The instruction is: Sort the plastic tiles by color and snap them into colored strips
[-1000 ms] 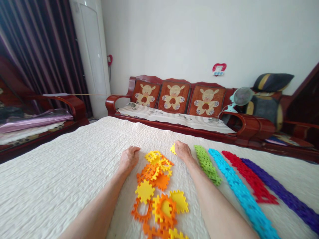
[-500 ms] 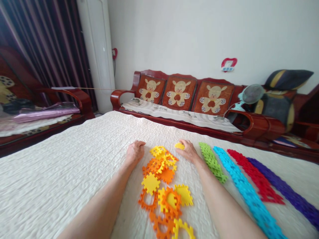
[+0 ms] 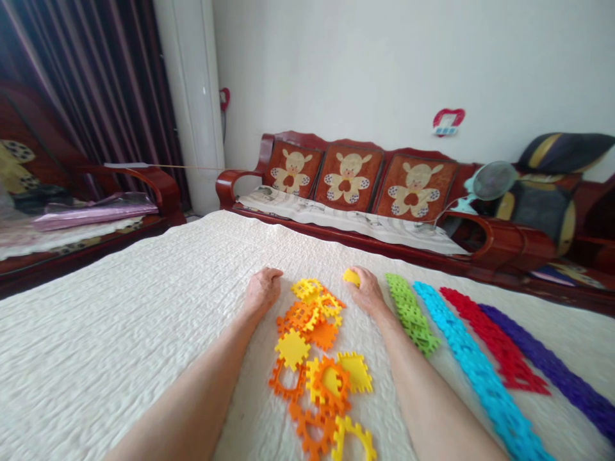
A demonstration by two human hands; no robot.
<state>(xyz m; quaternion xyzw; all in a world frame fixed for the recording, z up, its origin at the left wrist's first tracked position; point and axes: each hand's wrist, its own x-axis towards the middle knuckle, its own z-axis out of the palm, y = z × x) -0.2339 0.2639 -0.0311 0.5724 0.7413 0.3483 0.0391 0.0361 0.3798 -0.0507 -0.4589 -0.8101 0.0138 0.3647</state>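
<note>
My right hand (image 3: 369, 293) grips a yellow notched interlocking tile (image 3: 352, 276) between thumb and fingers, just above the white quilted cover. To the left, my left hand (image 3: 263, 291) rests on the cover with its fingers curled in; nothing shows in it. Between my forearms lies a loose pile of orange and yellow interlocking tiles. A solid yellow tile (image 3: 293, 348) lies on the pile's left side, and a yellow square tile (image 3: 355, 371) on its right. An orange open-framed tile (image 3: 313, 434) and a yellow ring-shaped tile (image 3: 354, 425) are nearest me.
Right of my right arm lie joined strips of tiles: green (image 3: 411, 314), light blue (image 3: 473, 358), red (image 3: 494, 339) and purple (image 3: 542, 355). Beyond the quilted cover (image 3: 144, 320) stands a wooden sofa (image 3: 509, 242) with bear cushions (image 3: 346, 179) and a small fan (image 3: 492, 181).
The yellow tile in my right hand has tilted, and that hand has shifted slightly. My left hand stays curled in place. The whole view has moved a little.
</note>
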